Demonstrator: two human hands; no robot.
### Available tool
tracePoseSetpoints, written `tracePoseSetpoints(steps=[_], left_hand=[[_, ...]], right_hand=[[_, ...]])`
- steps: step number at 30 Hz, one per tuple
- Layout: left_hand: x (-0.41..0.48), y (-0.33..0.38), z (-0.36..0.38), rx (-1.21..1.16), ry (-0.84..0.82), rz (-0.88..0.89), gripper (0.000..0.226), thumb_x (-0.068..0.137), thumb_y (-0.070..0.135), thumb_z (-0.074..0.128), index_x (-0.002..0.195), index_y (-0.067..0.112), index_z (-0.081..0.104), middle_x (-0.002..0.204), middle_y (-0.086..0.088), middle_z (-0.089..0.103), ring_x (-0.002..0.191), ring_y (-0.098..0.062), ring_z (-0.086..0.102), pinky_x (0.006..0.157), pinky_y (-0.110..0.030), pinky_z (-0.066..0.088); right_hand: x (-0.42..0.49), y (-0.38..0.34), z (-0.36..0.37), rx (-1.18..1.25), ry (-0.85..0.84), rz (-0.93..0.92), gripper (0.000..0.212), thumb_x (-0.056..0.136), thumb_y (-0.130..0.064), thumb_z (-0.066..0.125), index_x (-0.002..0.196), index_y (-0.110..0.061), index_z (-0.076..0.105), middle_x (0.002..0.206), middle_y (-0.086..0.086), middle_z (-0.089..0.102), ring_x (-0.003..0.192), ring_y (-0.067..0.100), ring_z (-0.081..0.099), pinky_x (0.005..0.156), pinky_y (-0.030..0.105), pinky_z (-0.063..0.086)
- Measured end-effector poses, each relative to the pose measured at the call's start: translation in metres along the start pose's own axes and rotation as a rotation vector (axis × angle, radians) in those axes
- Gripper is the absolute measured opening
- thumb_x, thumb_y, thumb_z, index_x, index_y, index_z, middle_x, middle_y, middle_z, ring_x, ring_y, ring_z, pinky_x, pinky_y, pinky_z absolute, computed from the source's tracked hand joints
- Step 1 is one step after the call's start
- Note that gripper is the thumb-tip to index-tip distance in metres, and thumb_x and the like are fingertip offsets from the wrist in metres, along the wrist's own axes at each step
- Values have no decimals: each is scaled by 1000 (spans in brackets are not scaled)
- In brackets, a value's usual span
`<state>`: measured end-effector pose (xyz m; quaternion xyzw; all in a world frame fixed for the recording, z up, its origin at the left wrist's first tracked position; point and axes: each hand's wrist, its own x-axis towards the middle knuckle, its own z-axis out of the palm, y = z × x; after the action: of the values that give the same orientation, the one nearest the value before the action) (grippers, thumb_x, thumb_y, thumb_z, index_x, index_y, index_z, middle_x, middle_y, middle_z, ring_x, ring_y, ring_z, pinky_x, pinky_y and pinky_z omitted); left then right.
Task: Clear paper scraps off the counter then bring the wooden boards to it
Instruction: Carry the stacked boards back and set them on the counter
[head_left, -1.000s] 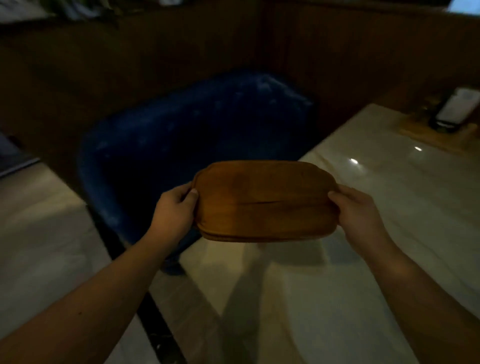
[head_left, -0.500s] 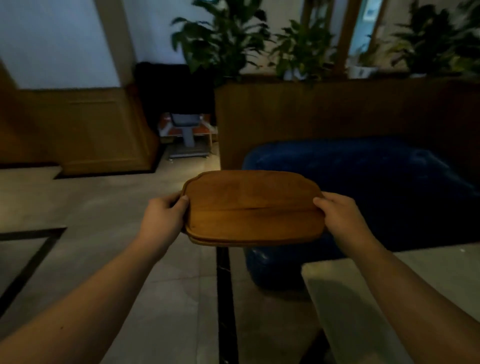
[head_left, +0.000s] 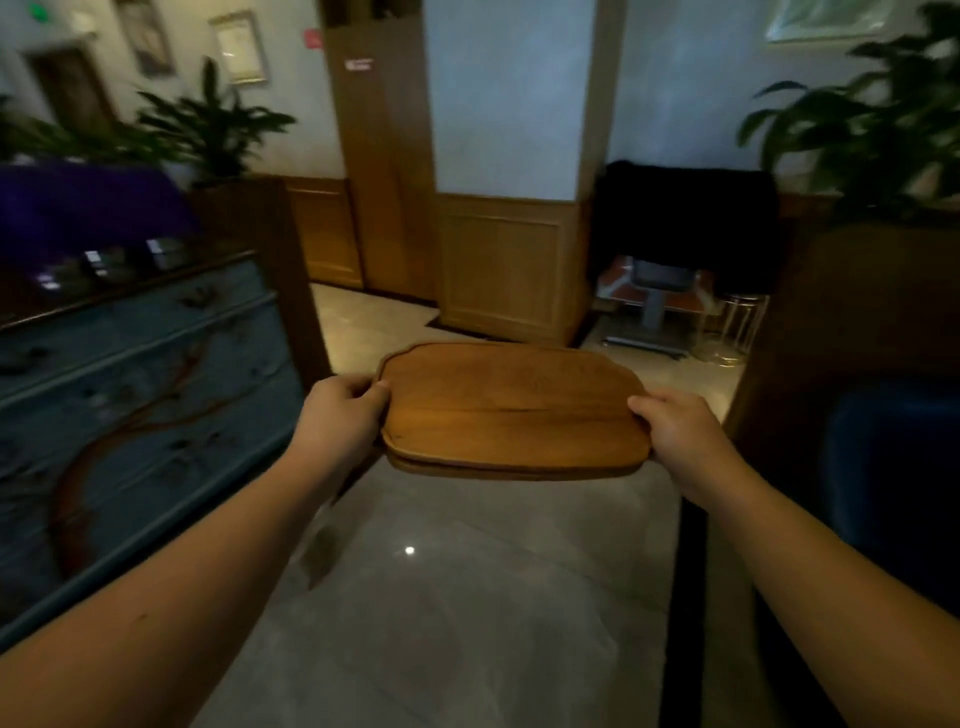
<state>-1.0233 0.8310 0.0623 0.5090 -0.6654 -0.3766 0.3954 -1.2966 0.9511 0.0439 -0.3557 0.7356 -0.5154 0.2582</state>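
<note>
Head view, dim light, edges blurred. Left hand (head_left: 340, 415) grips the left end of the wooden boards (head_left: 514, 408), thumb on the top face, fingers curled under and out of sight. Right hand (head_left: 675, 434) grips the right end the same way: thumb on top near the edge, fingers wrapped beneath. Both forearms reach forward from the bottom corners of the frame.

Boards: stacked flat, held roughly level in the air in front of the body, well above the floor. Top board has rounded corners and a raised rim; a second edge shows just beneath it along the near side. How many boards lie in the stack, cannot tell. A seam line runs across the top face from left to right.

Below the boards: pale polished floor (head_left: 467, 597) with one small bright reflection, and a dark strip running along its right side.

Left of the arms: blue painted cabinet (head_left: 145, 384) with a branch pattern on its front and small items on top, too blurred to identify.

Ahead: wood-panelled column (head_left: 504, 270) with pale wall above it. To its right, a black cloth (head_left: 685, 218) draped over a low stand. Leafy plants at upper left (head_left: 208, 130) and upper right (head_left: 872, 119). Blue seat (head_left: 893, 478) at the right edge.
</note>
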Motion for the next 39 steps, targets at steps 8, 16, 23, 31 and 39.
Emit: tracePoseSetpoints(steps=[8, 16, 23, 31, 39], left_hand=[[51, -79, -137, 52, 283, -189, 29, 95, 22, 51, 72, 17, 68, 76, -23, 70, 60, -28, 64, 63, -48, 56], [126, -131, -227, 98, 536, -349, 27, 97, 23, 50, 81, 9, 66, 68, -17, 63, 59, -28, 59, 65, -48, 56], [163, -160, -308, 113, 735, -423, 27, 98, 25, 48, 74, 27, 61, 72, -14, 68, 64, -28, 66, 65, -40, 56], [184, -226, -427, 86, 861, -492, 17, 97, 25, 48, 95, 23, 65, 82, -9, 72, 69, -22, 69, 56, -28, 52], [240, -282, -590, 40, 856, -466, 23, 96, 22, 52, 76, 27, 61, 85, -11, 71, 79, -26, 69, 67, -32, 54]], right_hand=[[67, -66, 191, -45, -287, -148, 30, 96, -18, 50, 71, -7, 62, 65, 11, 53, 60, 22, 53, 53, 29, 41], [152, -117, 376, -37, -538, -254, 32, 98, -23, 49, 69, -15, 61, 65, 5, 55, 65, 22, 56, 56, 33, 40], [186, -190, 522, -33, -722, -407, 36, 94, -23, 52, 65, -8, 66, 68, 13, 61, 72, 34, 60, 70, 43, 45], [166, -243, 690, 13, -944, -484, 40, 94, -24, 51, 82, 14, 60, 71, 20, 57, 68, 42, 58, 62, 40, 41], [133, -306, 852, 20, -953, -425, 33, 96, -23, 53, 89, 4, 70, 83, 22, 69, 79, 39, 67, 67, 41, 48]])
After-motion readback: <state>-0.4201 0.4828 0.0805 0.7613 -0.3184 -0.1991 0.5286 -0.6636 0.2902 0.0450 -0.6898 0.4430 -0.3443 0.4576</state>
